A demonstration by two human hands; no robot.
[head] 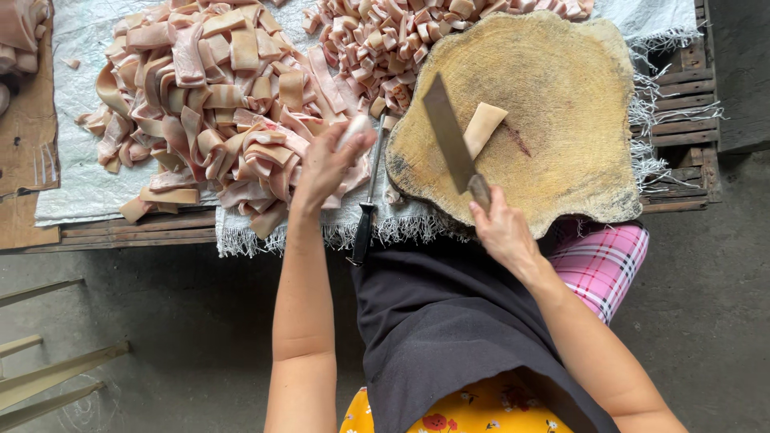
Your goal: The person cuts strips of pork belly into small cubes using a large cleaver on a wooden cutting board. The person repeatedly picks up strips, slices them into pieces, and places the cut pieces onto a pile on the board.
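My right hand [501,228] grips the handle of a cleaver [449,132] whose blade lies across a round wooden chopping block [561,144]. A single pale strip of pork skin [484,128] rests on the block just right of the blade. My left hand [325,168] is closed on another strip of pork skin [353,132], lifted at the right edge of a big pile of long pink strips [208,96]. A heap of small cut pieces [385,36] lies behind the block.
A sharpening steel with a black handle [367,200] lies between pile and block. A white woven sheet [80,160] covers a wooden pallet [682,112]. Cardboard [24,136] sits far left. Wooden slats [48,377] stand on the concrete floor.
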